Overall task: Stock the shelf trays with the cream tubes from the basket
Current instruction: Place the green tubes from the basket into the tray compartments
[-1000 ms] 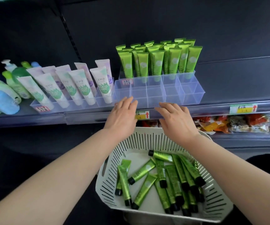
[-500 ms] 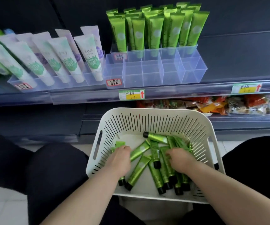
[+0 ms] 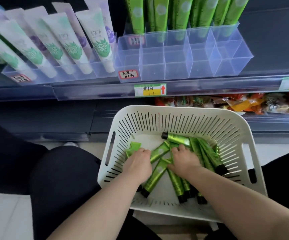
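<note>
Inside the white slotted plastic basket (image 3: 201, 123), reaching with both hands among the slim glossy green cream tubes with black caps (image 3: 175, 138): with the left hand (image 3: 137, 164) at the basket's left side, with the right hand (image 3: 185, 160) near its middle, a little apart. Bent over tubes with the fingers, yet impossible to tell whether clamped on any. Seems the picking step. Next, probably: close on a few, lift beyond the basket's far rim to the clear divided plastic tray (image 3: 175, 71), stand each upright in a free front cell. Lying crossed in a loose heap; smooth, likely slippery.

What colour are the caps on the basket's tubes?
The caps are black; the head view shows them best.
</note>
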{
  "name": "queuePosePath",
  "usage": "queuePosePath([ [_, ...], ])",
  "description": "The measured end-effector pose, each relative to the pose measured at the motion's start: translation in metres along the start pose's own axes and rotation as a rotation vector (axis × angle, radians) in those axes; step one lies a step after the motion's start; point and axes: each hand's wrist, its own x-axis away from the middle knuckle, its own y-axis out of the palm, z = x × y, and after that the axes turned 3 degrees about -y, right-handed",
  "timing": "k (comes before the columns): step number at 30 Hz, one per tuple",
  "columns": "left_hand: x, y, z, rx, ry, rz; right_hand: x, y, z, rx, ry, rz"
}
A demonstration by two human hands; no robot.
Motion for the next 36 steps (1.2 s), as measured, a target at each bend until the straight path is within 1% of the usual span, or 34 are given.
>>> queuePosePath([
  [4, -0.002, 0.0, 0.003, -0.011, 0.006, -0.016, -0.005, 0.002, -0.003, -0.007, 0.069, 0.038],
  [7, -0.005, 0.0, 0.003, -0.014, 0.004, -0.022, -0.004, 0.0, -0.002, -0.097, 0.111, -0.003],
  [9, -0.006, 0.0, 0.004, -0.008, 0.0, -0.024, -0.001, -0.002, 0.0, -0.181, 0.109, 0.012],
  [12, -0.007, 0.001, 0.002, 0.004, -0.009, -0.014, 0.001, -0.013, 0.006, -0.304, 0.083, 0.086],
  [15, -0.007, 0.001, 0.002, 0.017, -0.007, -0.002, 0.008, -0.036, 0.013, -0.4, 0.013, 0.071],
  [18, -0.009, -0.001, 0.004, 0.032, -0.002, -0.012, 0.022, -0.062, 0.02, -0.44, -0.07, 0.044],
  [23, -0.024, -0.013, 0.014, 0.088, -0.05, -0.024, 0.038, -0.095, 0.034, -0.546, -0.115, 0.078],
  [25, -0.033, -0.016, 0.019, 0.073, -0.071, -0.046, 0.042, -0.099, 0.04, -0.562, -0.125, 0.098],
  [28, -0.042, -0.014, 0.025, 0.034, -0.103, -0.122, 0.044, -0.097, 0.046, -0.542, -0.103, 0.125],
  [32, -0.048, -0.003, 0.033, -0.07, -0.117, -0.218, 0.046, -0.091, 0.044, -0.555, -0.088, 0.164],
  [36, -0.05, 0.016, 0.038, -0.117, -0.149, -0.202, 0.054, -0.09, 0.044, -0.582, -0.098, 0.159],
])
